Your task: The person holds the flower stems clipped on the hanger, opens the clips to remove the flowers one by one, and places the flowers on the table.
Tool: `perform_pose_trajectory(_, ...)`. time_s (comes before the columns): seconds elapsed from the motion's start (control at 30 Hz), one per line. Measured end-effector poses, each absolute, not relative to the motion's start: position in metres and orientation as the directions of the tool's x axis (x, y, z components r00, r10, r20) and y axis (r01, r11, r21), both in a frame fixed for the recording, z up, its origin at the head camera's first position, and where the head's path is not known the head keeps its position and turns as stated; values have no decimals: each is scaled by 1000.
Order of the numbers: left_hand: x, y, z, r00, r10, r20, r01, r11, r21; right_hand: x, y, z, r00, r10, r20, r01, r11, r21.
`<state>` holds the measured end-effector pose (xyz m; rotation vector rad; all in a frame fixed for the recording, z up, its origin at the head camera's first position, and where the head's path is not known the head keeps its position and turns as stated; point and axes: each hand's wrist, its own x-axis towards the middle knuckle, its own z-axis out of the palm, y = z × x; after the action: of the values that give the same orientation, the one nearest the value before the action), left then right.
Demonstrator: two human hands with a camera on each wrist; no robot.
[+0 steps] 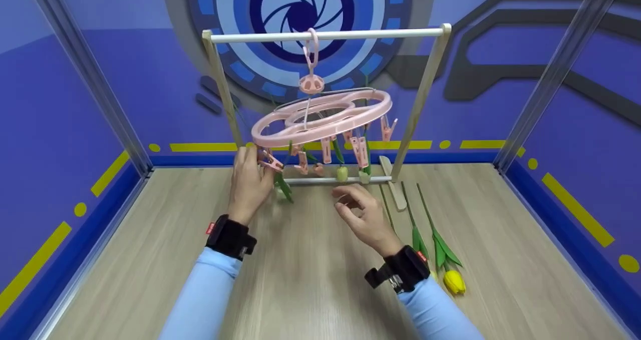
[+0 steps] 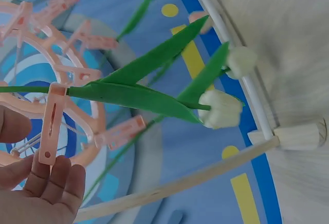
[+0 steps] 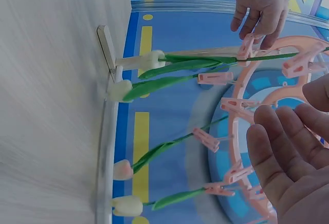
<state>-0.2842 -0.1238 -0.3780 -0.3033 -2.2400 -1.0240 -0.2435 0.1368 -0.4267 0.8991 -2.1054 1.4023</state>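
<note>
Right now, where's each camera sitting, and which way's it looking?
Head: on the person's head, looking forward and down at the pink hanger; left hand, right hand and blue sleeves show.
Left wrist: on that wrist, looking past the left hand's fingers at a pink clothespin and white tulip.
Right wrist: on that wrist, looking past the right hand's fingers at hanging tulips; the left hand shows at the top.
Both wrist views share the pink hanger and that white tulip.

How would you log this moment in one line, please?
left hand: at pink clip; white tulip: clipped by stem; right hand: empty; yellow tulip: on tabletop
</note>
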Motion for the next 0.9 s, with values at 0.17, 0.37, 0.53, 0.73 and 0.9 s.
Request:
perform_pose_trajectory(0.17, -274, -118, -369, -820, -1, 573, 434, 651, 623, -244, 137, -426, -700, -273, 660, -714, 272, -645)
perform_pose_trajectory(0.37, -265, -111, -361, -827, 79, 556, 479, 616, 625, -246, 139, -428, -679, -278, 679, -734, 260, -628)
perform_pose_trajectory(0.53, -257, -107, -357, -811, 141, 568, 530, 590, 610, -246, 138, -428, -685, -285, 670, -728, 264, -632)
perform_pose_trajectory(0.73, -247, -102, -354, -867, 182, 464, 477, 573, 666, -243, 135, -424, -722, -310, 619, -692, 285, -664)
perform_pose_trajectory(0.9, -240, -97, -354, -880, 199, 432, 464, 557, 689, -241, 129, -427, -732, -343, 588, -679, 312, -664)
